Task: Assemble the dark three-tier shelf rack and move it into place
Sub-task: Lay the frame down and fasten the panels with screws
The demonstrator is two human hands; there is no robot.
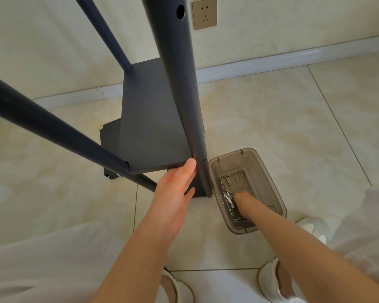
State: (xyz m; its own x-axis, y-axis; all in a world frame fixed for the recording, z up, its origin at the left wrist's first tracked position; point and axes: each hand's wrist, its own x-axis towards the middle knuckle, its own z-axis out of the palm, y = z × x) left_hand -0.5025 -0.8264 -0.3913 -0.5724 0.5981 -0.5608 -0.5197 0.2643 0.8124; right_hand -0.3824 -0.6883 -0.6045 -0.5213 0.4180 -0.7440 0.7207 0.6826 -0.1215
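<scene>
Left hand (175, 193), fingers straight, touches shelf (149, 119) — right hand (242, 199), grip unclear, in bin (271, 178) of likely screws (227, 182).

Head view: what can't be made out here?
All in the head view:
1. Right hand: its fingers are hidden by its own back inside the bin, so any grip is unclear.
2. Screws: too small and blurred to count.
3. Poles: cut off by the top and left edges, so the upper tiers are unseen.
4. Lower panel: mostly hidden beneath the shelf that the left hand touches.
</scene>
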